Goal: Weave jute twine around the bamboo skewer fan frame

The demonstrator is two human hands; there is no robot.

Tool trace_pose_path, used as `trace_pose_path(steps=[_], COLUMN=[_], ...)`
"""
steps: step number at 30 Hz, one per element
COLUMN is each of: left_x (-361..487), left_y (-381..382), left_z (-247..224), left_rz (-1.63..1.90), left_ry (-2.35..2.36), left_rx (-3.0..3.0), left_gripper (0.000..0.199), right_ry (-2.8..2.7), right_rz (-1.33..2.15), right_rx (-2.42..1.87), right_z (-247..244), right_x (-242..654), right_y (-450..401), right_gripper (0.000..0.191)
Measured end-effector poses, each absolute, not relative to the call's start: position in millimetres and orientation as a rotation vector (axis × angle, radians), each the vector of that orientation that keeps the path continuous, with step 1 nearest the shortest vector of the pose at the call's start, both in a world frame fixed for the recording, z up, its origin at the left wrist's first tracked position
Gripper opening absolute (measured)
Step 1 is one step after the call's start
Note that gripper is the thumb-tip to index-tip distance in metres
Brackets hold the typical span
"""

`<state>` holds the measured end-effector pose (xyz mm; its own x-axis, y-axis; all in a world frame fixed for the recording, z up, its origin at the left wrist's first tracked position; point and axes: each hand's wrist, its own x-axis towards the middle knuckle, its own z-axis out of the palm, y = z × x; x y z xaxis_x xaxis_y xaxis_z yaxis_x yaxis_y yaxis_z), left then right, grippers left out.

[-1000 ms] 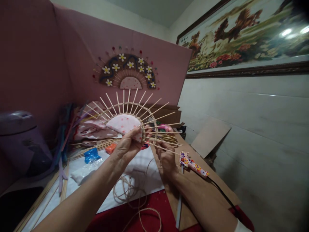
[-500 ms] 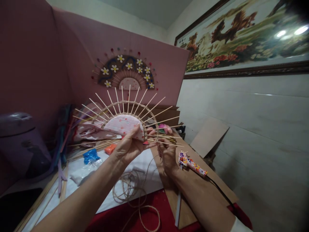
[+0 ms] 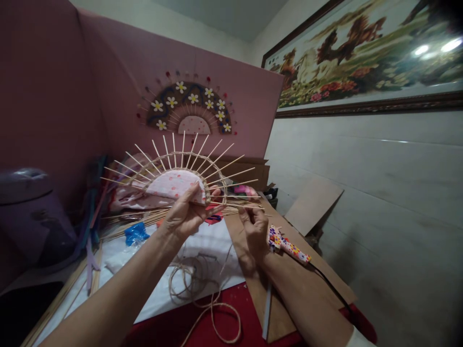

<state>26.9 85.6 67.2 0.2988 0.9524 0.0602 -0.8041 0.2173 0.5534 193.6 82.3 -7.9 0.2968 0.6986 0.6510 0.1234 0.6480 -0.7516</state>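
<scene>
A half-round pink spotted panel (image 3: 173, 185) has thin sticks fanning out from its curved edge, with twine (image 3: 217, 168) woven across them in an arc. My left hand (image 3: 186, 212) grips the panel at its lower right, thumb on the front and fingers behind. My right hand (image 3: 256, 226) is closed at the tips of the lowest sticks on the right; what it pinches is too small to make out. Loose twine (image 3: 184, 282) lies coiled on the white sheet and red cloth below.
A flower-patterned glue gun (image 3: 289, 246) with a black cord lies on a brown board (image 3: 325, 279) at right. Blue plastic (image 3: 136, 233) and bundled sticks (image 3: 75, 289) lie at left. A finished flowered fan (image 3: 188, 103) hangs on the pink backing behind.
My left hand and the stick fan have shifted left. My right hand has moved slightly right, from the woven twine edge out to the stick tips.
</scene>
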Motion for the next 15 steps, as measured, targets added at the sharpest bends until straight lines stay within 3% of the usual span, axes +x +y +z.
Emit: trace_pose_path(steps=[6, 15], left_x=[13, 5], left_y=[90, 96], left_z=[75, 73], left_rz=[1.239, 1.233], left_ry=[0.342, 0.403], left_rx=[0.583, 0.585], left_gripper=[0.017, 0.013], right_ry=[-1.101, -1.085], right_rz=[0.707, 0.435], right_rx=[-0.648, -0.636], right_z=[-3, 3], right_x=[202, 199], right_y=[88, 79], right_gripper=[0.02, 0.024])
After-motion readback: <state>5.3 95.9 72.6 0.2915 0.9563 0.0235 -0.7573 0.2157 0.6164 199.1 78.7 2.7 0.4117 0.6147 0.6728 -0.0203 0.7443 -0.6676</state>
